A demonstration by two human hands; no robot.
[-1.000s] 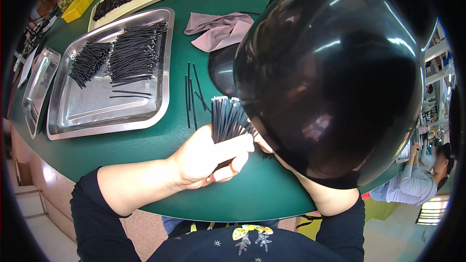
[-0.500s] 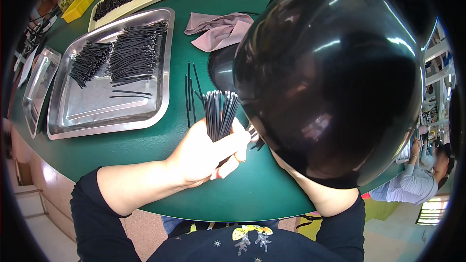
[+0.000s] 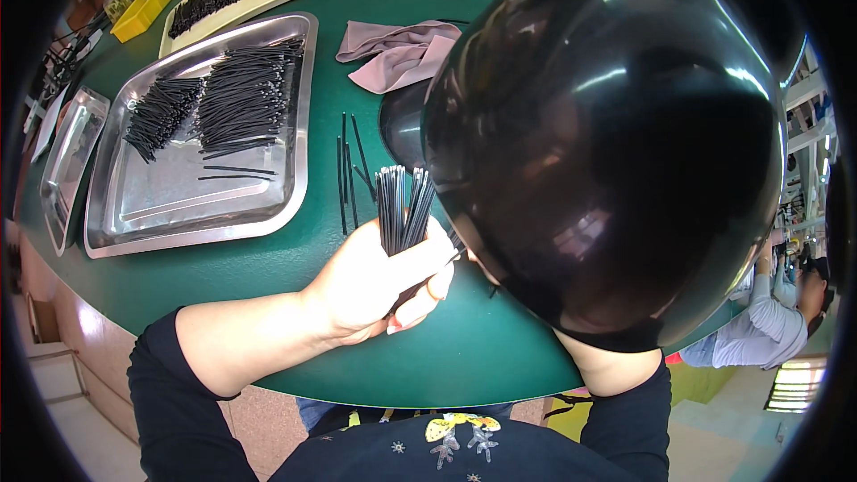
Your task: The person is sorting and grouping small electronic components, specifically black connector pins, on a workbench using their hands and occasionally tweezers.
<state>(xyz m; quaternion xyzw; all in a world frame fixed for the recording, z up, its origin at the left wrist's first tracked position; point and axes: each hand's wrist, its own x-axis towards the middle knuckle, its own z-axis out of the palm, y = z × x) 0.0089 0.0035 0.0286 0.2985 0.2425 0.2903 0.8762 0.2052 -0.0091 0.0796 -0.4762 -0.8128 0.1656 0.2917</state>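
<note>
My left hand is closed around an upright bundle of short black wires with silvery tips, above the green table. A large glossy black lamp shade covers my right hand; only its forearm shows clearly below the shade. Dark wire ends poke out between my left hand and the shade's edge, and I cannot see what my right fingers do. Several loose black wires lie on the table just beyond my left hand. More wires lie in two heaps inside a metal tray at the left.
A mauve cloth lies beyond the loose wires, beside the lamp's black base. Farther back stand a cream tray of black pieces and a yellow bin. A clear tray borders the metal one. Another person sits far right.
My right forearm has shifted slightly right beneath the shade. The dark wire ends beside my left hand have changed position, and the bundle has a wider gap near its tips.
</note>
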